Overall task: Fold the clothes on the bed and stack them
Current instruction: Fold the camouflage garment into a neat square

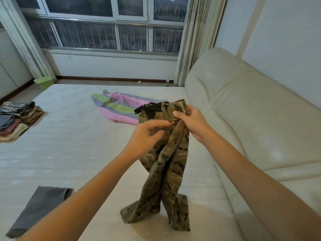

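Head view, the only one. You have two bare hands out over the bed (73, 136). Your right hand (192, 123) is clenched on the waist end of one pair of camo trousers (166, 164), fingers curled into the bunched fabric. Your left hand (147, 136) is at the same bunch just beside the right, fingertips touching the cloth; whether it truly grips, you cannot tell. The trousers hang down from your hands, two legs, both leg ends resting crumpled on the mattress near you. A black lining shows at the top of the waist.

Count of other clothes on the bed: one striped garment (119, 106), pink, green and grey, lying unfolded and spread flat behind the trousers; one grey garment (40, 209), folded flat at your near left, partly covered by your left forearm; one stack (19, 119) of folded pieces at the far left edge. The stack shows camo pieces on top and to the right, with blue-grey, maroon and cream layers at the front; exact piece count is not readable.

One padded cream headboard (251, 108) runs along the right side of the bed. One green bin (44, 82) sits on the floor past the bed's far left corner, below one barred window (104, 35) with two curtains at its sides.
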